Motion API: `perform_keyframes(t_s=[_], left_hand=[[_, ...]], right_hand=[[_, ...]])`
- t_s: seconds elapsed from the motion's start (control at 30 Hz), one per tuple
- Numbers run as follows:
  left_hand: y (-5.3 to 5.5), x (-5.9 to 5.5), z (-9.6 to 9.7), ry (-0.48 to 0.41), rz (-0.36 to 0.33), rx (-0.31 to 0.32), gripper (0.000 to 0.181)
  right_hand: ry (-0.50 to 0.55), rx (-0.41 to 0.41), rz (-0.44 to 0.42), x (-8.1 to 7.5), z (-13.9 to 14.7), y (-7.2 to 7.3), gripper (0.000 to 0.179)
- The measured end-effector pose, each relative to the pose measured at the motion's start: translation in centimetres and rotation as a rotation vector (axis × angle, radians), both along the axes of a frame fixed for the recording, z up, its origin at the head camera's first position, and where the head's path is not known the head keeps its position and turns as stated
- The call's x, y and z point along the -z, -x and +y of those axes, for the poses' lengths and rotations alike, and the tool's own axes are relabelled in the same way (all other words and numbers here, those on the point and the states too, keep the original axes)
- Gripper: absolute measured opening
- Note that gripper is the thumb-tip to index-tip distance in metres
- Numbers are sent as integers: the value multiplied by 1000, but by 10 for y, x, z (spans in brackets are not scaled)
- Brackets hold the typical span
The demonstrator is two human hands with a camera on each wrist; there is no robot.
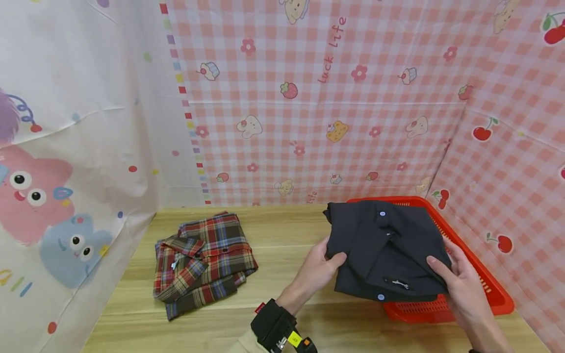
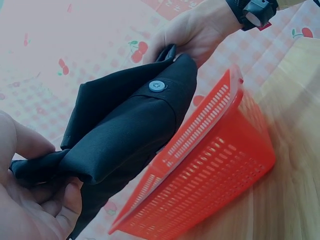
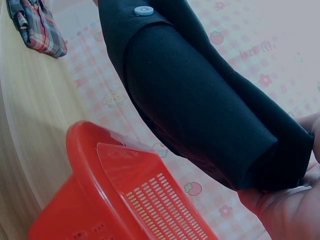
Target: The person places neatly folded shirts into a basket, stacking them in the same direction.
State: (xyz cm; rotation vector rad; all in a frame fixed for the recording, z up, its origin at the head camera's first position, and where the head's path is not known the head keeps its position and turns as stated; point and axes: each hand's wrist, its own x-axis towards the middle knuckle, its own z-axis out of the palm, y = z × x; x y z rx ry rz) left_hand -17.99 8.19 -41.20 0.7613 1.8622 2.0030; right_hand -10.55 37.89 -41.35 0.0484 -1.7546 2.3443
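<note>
A folded black shirt (image 1: 366,255) with pale buttons and a small light label is held up by both hands. My left hand (image 1: 321,264) grips its left edge, thumb on top and fingers underneath. At the opposite edge my right hand (image 1: 463,279) pinches the cloth the same way. In the left wrist view the shirt (image 2: 130,125) hangs between the two hands as a thick folded bundle. Below and behind it stands a red plastic basket (image 1: 474,264), partly hidden by the shirt; the right wrist view shows the basket (image 3: 120,185) beneath the bundle.
A folded plaid shirt (image 1: 212,257) lies on the left of the wooden table (image 1: 282,235). Pink checked cloth (image 1: 309,98) hangs behind and at the right, close to the basket. A white printed curtain (image 1: 88,147) hangs at the left.
</note>
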Motion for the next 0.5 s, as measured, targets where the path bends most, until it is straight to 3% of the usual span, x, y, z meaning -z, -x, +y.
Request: perform_keyframes(t_s=[0.5], left_hand=[[1,1,9,42,19,2,49]], right_hand=[[14,9,5,2,9,-3,52]])
